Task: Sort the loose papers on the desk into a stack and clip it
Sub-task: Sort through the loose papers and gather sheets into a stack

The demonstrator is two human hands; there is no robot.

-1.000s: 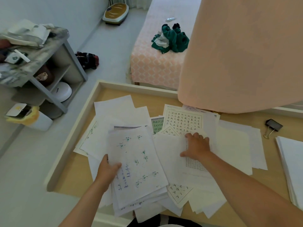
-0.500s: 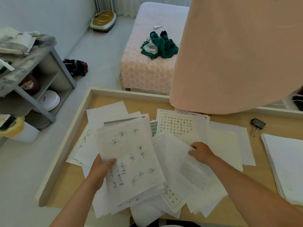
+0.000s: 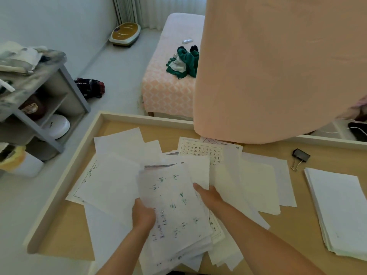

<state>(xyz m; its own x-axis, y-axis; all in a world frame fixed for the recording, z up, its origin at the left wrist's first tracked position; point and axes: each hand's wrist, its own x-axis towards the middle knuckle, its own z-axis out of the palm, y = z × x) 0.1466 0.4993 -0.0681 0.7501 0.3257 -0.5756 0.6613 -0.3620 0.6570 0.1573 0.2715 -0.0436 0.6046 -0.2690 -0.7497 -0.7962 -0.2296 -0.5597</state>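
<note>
**Gathering loose sheets into one bundle**

Seen from above: a wooden desk (image 3: 59, 225) with a raised rim, strewn with overlapping loose papers (image 3: 111, 187). At the far right edge, a neat finished stack (image 3: 341, 211). In the middle, a half-gathered bundle (image 3: 174, 211) topped by a handwritten sheet. Left hand (image 3: 143, 215) clasped on the bundle's left edge, fingers (image 3: 140, 203) curled under it. Right hand (image 3: 208, 195) laid flat against the bundle's right side, fingers extended, gripping nothing visible. Beyond the spread, a black binder clip (image 3: 300, 155), untouched. Best done, probably, by squaring the edges before adding more sheets; thin paper likely to slide.
</note>
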